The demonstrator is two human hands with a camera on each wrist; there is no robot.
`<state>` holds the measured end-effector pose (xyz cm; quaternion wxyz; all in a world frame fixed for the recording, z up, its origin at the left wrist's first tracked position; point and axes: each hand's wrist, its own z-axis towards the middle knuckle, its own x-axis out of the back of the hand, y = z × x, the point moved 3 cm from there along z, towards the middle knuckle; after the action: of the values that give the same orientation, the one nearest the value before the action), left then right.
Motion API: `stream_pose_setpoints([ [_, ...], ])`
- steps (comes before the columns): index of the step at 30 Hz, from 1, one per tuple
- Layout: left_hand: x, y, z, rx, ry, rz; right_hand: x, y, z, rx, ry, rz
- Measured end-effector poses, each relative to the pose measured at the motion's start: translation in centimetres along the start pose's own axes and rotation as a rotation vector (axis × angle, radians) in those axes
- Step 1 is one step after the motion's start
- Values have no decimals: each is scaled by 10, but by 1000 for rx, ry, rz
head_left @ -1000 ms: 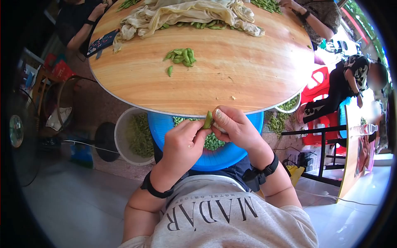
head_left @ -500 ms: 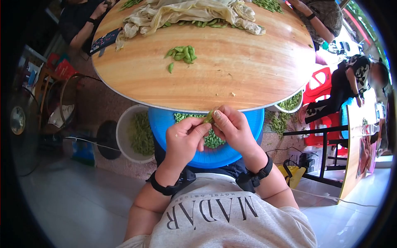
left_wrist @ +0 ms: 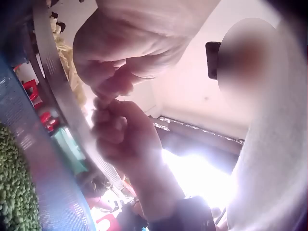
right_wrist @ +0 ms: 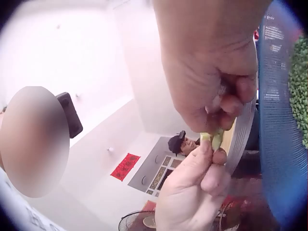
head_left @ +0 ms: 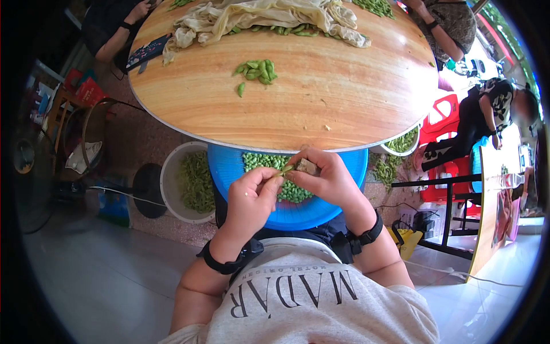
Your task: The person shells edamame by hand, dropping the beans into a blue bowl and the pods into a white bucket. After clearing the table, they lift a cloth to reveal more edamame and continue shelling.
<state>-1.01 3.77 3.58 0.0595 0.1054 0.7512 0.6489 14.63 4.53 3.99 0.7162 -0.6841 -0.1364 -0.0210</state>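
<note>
Between my fingertips is a green soybean pod (head_left: pixel 283 171), held over a blue mesh basket (head_left: pixel 220 178) of shelled green beans (head_left: pixel 295 193). My left hand (head_left: pixel 250 192) pinches one end between thumb and fingers. My right hand (head_left: pixel 326 180) pinches the other end, with a pale, worn-looking covering (head_left: pixel 307 167) on one of its digits. From the right wrist, the pod (right_wrist: pixel 217 138) appears with a pale green opening next to the left thumb. Seen from the left wrist, the two hands meet and hide the pod.
A round wooden table (head_left: pixel 298 114) stands just beyond my hands, with a small pile of pods (head_left: pixel 258 71) and a cream cloth (head_left: pixel 252 18) over more pods. A white bucket of pods (head_left: pixel 192 180) stands at left. Other people sit around the table.
The pod stood upright between my fingers and now lies more sideways. My right hand has turned around it, its thumb moving lower. The view has shifted slightly.
</note>
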Motion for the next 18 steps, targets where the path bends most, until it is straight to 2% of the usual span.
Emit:
stream_pose_setpoints([
  [4, 0, 3, -6, -311, 31, 277, -5, -1, 2, -170, -42, -26],
  [6, 0, 7, -8, -437, 20, 369, -7, 1, 0, -162, -24, -52],
  [7, 1, 3, -7, -346, 26, 281, -8, 3, -1, -157, -20, -65],
  [9, 4, -6, -6, -171, 48, 106, -4, 3, -7, -22, 31, -207],
  [10, 7, -3, -7, -136, 36, 152, -3, 0, -8, 50, 59, -277],
  [13, 4, -6, -8, -262, 44, 178, -3, -19, -17, -202, -16, -37],
  [14, -1, -5, -11, -178, -21, 44, -7, -14, -16, 47, -65, -130],
  [18, -3, 10, -12, -150, -107, -168, -7, -17, -16, -200, -96, 169],
])
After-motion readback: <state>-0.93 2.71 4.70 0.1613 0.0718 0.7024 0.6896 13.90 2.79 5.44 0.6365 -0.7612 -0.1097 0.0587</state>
